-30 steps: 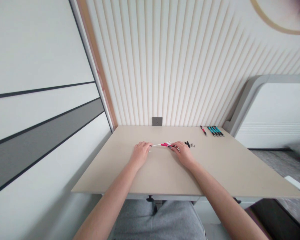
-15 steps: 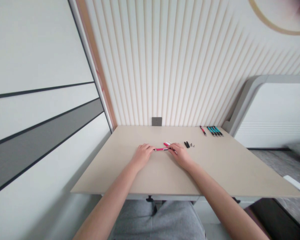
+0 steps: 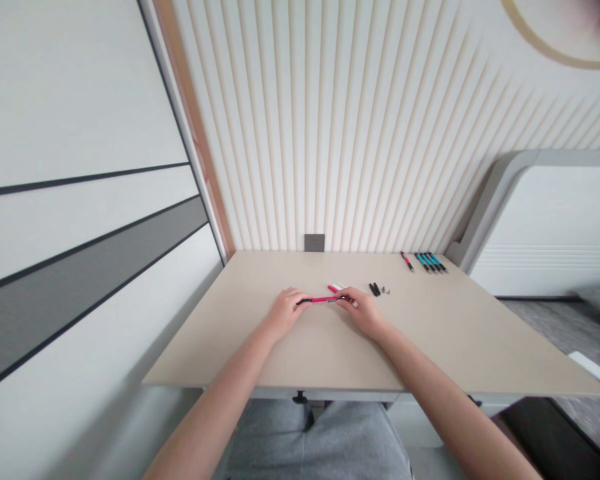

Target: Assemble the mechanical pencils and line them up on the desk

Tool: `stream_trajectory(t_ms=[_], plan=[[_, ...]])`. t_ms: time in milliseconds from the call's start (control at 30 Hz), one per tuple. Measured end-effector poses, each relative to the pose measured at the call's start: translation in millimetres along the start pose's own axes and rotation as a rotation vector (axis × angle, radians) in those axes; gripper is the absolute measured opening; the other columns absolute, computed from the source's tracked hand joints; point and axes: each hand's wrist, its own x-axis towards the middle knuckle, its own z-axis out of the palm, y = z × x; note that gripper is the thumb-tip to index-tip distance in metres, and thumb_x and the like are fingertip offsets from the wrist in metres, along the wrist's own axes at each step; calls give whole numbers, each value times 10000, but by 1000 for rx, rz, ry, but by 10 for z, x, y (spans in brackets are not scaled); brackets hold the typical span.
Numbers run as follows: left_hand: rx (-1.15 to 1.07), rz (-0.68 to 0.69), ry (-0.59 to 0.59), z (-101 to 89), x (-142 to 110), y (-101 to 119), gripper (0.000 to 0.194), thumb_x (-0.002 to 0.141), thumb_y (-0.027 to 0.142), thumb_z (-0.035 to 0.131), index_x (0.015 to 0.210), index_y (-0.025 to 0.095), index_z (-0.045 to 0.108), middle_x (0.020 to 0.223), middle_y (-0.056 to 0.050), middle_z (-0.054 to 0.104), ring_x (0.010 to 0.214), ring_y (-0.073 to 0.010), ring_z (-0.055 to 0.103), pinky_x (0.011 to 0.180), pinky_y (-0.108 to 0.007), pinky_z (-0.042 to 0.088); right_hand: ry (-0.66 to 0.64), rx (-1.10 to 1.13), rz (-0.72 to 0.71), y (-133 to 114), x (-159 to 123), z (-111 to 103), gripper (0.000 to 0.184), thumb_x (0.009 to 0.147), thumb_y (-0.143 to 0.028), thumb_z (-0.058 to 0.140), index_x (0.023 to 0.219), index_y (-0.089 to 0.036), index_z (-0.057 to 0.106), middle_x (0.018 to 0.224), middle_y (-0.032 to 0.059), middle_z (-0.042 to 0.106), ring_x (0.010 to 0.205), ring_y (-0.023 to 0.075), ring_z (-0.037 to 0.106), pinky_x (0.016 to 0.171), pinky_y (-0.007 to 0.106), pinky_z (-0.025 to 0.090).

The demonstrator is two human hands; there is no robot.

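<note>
The left hand [image 3: 285,313] and right hand [image 3: 364,312] grip opposite ends of the red pen [image 3: 323,299], held crosswise. Black parts [image 3: 375,289] lie beyond the right hand on the counter [image 3: 330,353].

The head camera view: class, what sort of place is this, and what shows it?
Probably a bedroom or home study corner: a bare-topped desk edge against a fluted wall, with what looks like a headboard beside it.
</note>
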Motion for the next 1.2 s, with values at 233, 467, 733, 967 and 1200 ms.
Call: stream_trajectory(t_ms=[233,467,733,967,1200], plan=[[-21,43,18,-1,-7,32,162,902,295,588,977,215,707,880,-49,711,828,-184,610,786,-322,454,-31,29,103,6,-13,6,294,941,-400,457,976,-209,678,754,16,678,620,147,552,604,264,411],[13,-1,28,1,3,55,154,905,270,578,990,210,692,916,-51,701,877,-197,605,814,-338,459,-44,17,93,-16,-13,35,341,961,-417,407,996,-203,669,703,7,640,588,139,535,602,263,418],[38,-24,-29,19,-11,69,215,930,233,516,1098,227,652,1015,-59,690,949,-201,608,850,-344,455,81,46,-26,-127,7,-3,242,947,-358,470,1014,-220,656,983,67,665,850,185,596,737,307,459],[72,-41,-37,-17,-9,85,228,944,217,472,1076,223,658,996,-66,685,931,-201,609,824,-337,458,134,39,-16,-156,14,-19,250,945,-355,459,1003,-215,658,976,71,662,847,189,591,735,317,463],[105,-129,111,-55,-14,5,209,937,206,452,1050,211,627,966,-61,681,910,-199,615,837,-342,459,313,-25,99,-84,33,-63,316,925,-409,452,1012,-186,659,927,87,676,786,196,579,731,331,459]])
